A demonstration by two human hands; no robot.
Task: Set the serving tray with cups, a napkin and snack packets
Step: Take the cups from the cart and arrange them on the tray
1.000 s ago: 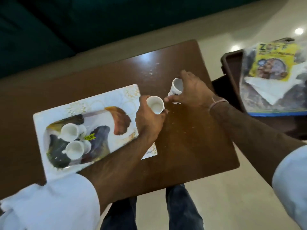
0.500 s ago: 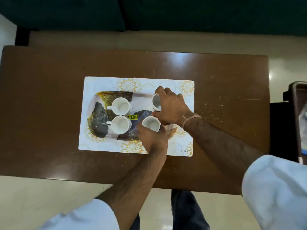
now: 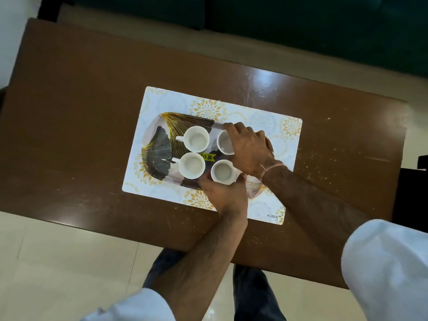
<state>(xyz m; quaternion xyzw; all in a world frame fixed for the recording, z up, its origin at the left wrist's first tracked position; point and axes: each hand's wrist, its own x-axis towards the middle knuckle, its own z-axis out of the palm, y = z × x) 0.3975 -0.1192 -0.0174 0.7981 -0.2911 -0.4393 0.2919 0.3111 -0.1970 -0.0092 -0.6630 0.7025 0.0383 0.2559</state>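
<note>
Brown table (image 3: 92, 112), hands (image 3: 250, 151) gripping cups (image 3: 221, 171)

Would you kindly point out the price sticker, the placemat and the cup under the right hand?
Price sticker (image 3: 207, 156): head view, middle of the yellow label.
Placemat (image 3: 292, 127): head view, bare far right corner.
Cup (image 3: 224, 142): head view, visible inside, left of the right hand.

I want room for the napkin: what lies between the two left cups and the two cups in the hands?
In the head view, only a yellow price sticker on the tray; the four cups otherwise stand close together.
</note>
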